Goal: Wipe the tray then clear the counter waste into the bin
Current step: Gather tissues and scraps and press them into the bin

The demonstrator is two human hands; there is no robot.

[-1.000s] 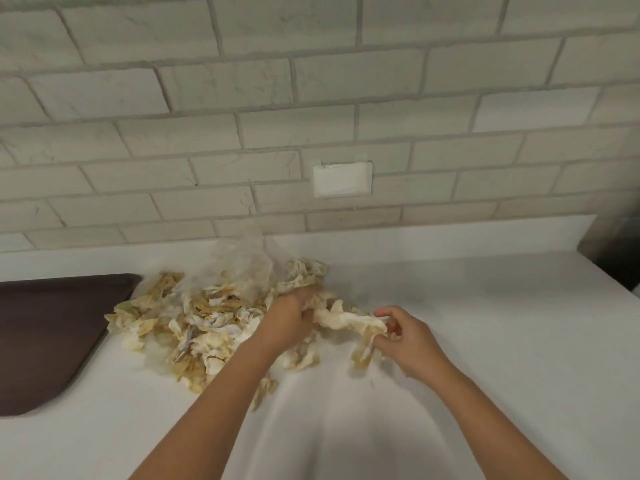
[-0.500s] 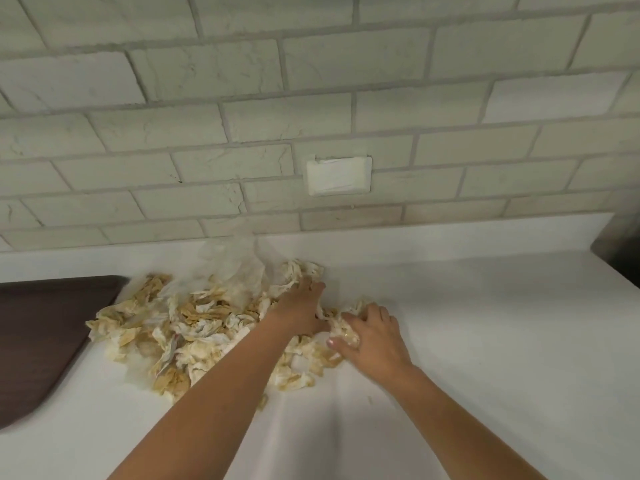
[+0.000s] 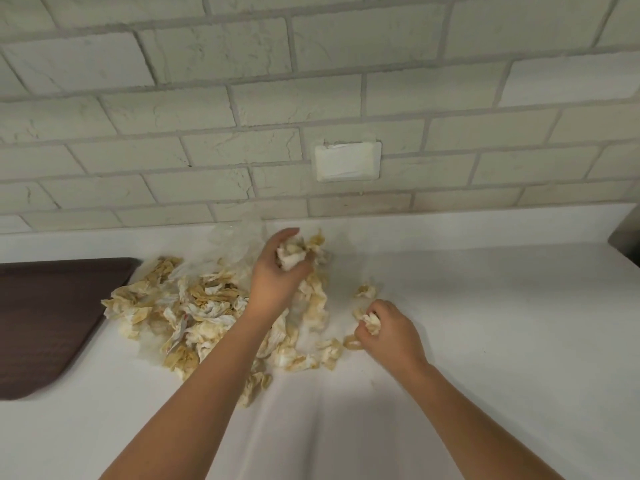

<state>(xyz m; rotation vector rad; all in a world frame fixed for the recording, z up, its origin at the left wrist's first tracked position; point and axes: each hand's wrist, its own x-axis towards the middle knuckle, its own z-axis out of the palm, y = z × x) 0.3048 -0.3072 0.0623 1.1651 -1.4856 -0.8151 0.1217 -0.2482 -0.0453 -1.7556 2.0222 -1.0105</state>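
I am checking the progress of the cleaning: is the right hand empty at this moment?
No, the right hand grips a small wad of stained paper, beside the waste pile on the counter.

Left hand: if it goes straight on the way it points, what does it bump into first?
The left hand, gripping a wad of stained paper, points toward the back of the counter, so it would probably meet the brick wall first; depth is hard to judge.
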